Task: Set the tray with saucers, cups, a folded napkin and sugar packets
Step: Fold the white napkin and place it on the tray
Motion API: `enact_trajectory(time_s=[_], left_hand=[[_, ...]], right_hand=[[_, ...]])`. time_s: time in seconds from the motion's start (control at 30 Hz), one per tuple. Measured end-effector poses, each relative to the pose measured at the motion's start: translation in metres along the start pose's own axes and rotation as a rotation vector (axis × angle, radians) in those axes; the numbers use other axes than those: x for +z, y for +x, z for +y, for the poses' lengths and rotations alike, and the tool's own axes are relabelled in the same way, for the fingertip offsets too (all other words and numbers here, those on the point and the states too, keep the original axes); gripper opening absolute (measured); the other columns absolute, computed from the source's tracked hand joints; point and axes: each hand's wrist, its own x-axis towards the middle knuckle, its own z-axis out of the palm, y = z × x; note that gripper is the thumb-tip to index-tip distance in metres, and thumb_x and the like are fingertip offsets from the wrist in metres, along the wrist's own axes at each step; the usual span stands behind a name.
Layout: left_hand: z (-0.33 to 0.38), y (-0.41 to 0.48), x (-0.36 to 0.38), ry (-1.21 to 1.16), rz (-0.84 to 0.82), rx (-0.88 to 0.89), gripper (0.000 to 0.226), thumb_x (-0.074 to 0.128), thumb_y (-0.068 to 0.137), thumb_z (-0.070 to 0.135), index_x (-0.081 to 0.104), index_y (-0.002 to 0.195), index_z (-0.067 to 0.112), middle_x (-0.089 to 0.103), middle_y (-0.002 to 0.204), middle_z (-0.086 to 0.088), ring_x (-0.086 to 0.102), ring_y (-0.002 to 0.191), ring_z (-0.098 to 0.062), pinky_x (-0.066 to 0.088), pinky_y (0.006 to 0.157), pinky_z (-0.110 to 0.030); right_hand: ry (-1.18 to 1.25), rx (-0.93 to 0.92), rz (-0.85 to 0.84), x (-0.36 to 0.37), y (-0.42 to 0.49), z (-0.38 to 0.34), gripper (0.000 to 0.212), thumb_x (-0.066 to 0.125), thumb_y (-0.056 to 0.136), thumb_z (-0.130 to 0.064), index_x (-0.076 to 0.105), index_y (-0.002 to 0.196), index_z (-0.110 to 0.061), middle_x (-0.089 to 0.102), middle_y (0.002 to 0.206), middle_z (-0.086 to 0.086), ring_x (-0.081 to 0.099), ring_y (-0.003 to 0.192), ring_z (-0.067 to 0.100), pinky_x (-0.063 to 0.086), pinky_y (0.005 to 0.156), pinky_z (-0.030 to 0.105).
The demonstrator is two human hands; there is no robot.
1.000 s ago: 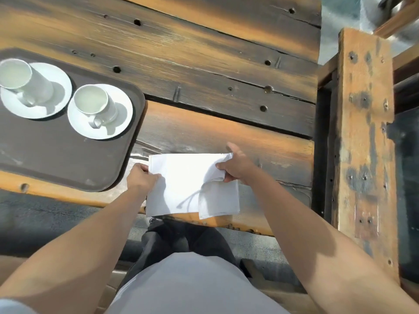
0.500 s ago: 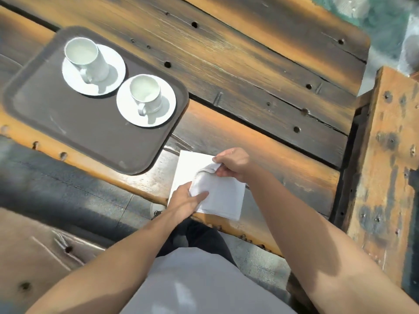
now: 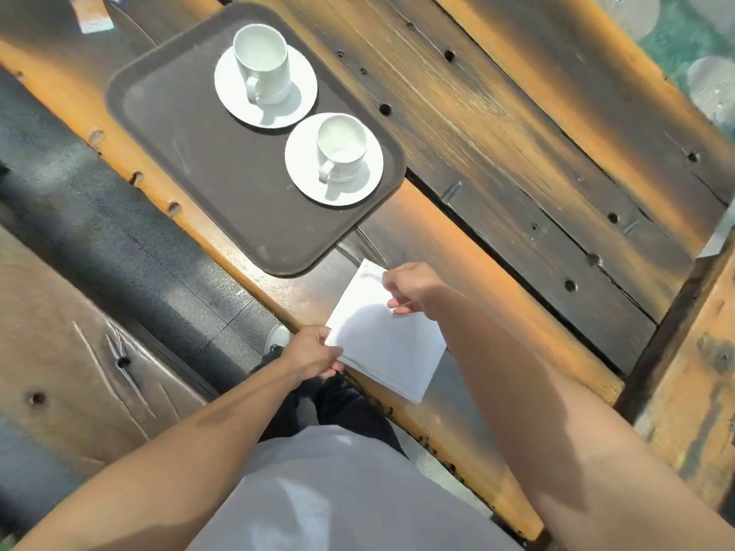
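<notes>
"At the table's (image 3: 517,153) near edge, what's the white thing?"

"Folded napkin (image 3: 382,344), a squarish stack, layers showing along its near side. I've got it in both hands."

"Grip state?"

"My left hand (image 3: 314,353) grips the corner nearest me, fingers curled round the edge. My right hand (image 3: 409,286) pinches the far edge between thumb and fingertips. Can't tell if the napkin lies flat on the wood or sits slightly lifted."

"Tray?"

"Dark brown tray (image 3: 207,161), to the left and farther from me than the napkin, near it but not touching. It overhangs the table's near edge a bit."

"On it?"

"Two white saucers side by side along its far side, a white cup upright on each: far saucer (image 3: 230,89) with far cup (image 3: 262,61), near saucer (image 3: 298,161) with near cup (image 3: 341,147). Both handles point toward me."

"Sugar?"

"Small paper pieces (image 3: 93,17) beyond the tray's far left corner, too blurred to tell."
</notes>
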Motion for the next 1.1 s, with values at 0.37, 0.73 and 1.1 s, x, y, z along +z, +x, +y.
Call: enact_trajectory(time_s=[0.37, 0.73, 1.1], left_hand=[[-0.011, -0.001, -0.002, 0.100, 0.199, 0.072, 0.025, 0.062, 0.094, 0.022, 0.049, 0.074, 0.013, 0.059, 0.067, -0.007, 0.073, 0.062, -0.023, 0.059, 0.063, -0.044], [-0.010, 0.004, -0.004, 0.207, 0.233, 0.009, 0.023, 0.067, 0.087, 0.024, 0.054, 0.069, 0.018, 0.068, 0.066, -0.002, 0.069, 0.060, -0.017, 0.054, 0.060, -0.026], [-0.004, -0.005, -0.008, 0.106, 0.219, 0.010, 0.010, 0.061, 0.089, 0.004, 0.053, 0.094, -0.001, 0.069, 0.093, -0.018, 0.074, 0.079, -0.029, 0.061, 0.079, -0.045]], right_hand=[[-0.181, -0.252, 0.235, 0.015, 0.015, 0.011, 0.040, 0.039, 0.094, -0.010, 0.059, 0.128, -0.019, 0.062, 0.108, 0.007, 0.060, 0.082, 0.025, 0.046, 0.068, 0.025], [-0.046, -0.281, 0.008, 0.032, 0.028, -0.006, 0.041, 0.037, 0.094, 0.005, 0.063, 0.124, -0.006, 0.060, 0.112, 0.005, 0.049, 0.069, 0.012, 0.040, 0.062, 0.018], [-0.313, -0.496, 0.254, 0.039, 0.006, 0.044, 0.045, 0.051, 0.094, -0.003, 0.056, 0.137, -0.013, 0.053, 0.140, 0.003, 0.043, 0.132, 0.021, 0.032, 0.113, 0.031]])
